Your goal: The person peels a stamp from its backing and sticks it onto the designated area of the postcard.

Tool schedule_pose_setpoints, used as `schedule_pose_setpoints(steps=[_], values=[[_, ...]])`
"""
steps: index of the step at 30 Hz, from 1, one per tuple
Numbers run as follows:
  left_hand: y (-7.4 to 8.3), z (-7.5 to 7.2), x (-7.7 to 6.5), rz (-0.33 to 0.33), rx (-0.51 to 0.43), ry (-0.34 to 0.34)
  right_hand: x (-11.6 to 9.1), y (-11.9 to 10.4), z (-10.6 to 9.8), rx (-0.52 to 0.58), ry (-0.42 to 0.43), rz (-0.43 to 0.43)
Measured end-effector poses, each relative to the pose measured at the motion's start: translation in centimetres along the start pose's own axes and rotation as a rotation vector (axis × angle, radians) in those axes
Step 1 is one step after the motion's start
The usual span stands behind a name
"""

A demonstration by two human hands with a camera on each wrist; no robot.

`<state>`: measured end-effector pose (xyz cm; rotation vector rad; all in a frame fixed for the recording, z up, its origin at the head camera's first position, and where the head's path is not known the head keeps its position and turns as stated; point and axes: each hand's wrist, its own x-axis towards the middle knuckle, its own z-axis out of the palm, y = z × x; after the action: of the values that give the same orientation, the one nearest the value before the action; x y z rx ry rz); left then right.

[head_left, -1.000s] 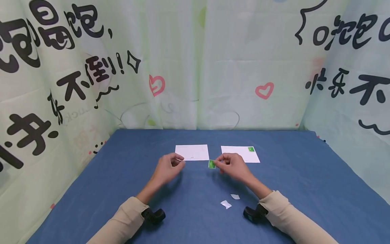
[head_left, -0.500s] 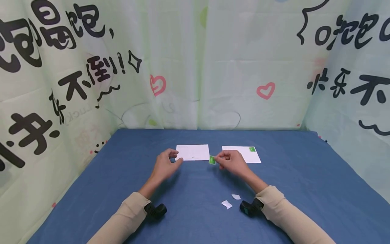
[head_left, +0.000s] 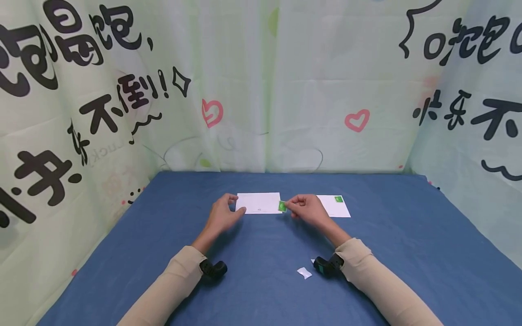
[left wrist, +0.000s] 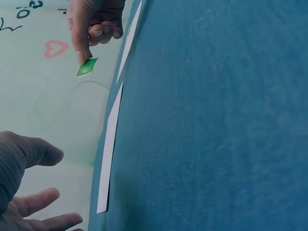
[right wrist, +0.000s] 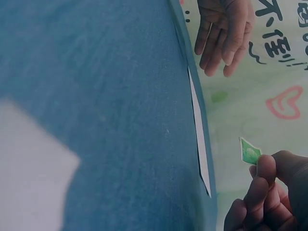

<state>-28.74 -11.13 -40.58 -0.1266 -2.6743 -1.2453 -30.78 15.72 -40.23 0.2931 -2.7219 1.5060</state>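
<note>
Between thumb and finger my right hand pinches a small green stamp with a white border; the right wrist view shows the stamp held by one corner. In the head view it overlaps the right edge of a white envelope. My left hand is at that envelope's left side, thumb and fingers spread apart, holding nothing. In the left wrist view the left hand's fingers are relaxed. A second white envelope lies to the right, a green stamp on its upper right corner, partly hidden behind my right hand.
Both envelopes lie on a blue cloth-covered table. A small white paper scrap is near the front, with another mostly hidden by the right wrist camera. A printed curtain encloses the back and sides.
My right hand has moved the stamp forward, from in front of the left envelope to over its right edge. My left hand has shifted slightly forward, its fingers spreading wider.
</note>
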Motion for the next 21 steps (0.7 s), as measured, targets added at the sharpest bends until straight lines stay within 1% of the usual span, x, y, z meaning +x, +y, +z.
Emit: schedule_pose_setpoints(steps=[3, 8, 17, 21], values=[[0.0, 0.0, 0.4, -0.002, 0.018, -0.021, 0.3, -0.1, 0.1, 0.001, -0.005, 0.009], [0.2, -0.1, 0.9, 0.006, 0.029, -0.059, 0.9, -0.3, 0.3, 0.015, -0.014, -0.002], [-0.4, 0.2, 2.0, 0.047, 0.093, -0.111, 1.6, -0.3, 0.7, 0.032, -0.006, 0.002], [-0.5, 0.4, 2.4, 0.037, 0.120, -0.132, 2.0, -0.4, 0.9, 0.018, 0.005, -0.010]])
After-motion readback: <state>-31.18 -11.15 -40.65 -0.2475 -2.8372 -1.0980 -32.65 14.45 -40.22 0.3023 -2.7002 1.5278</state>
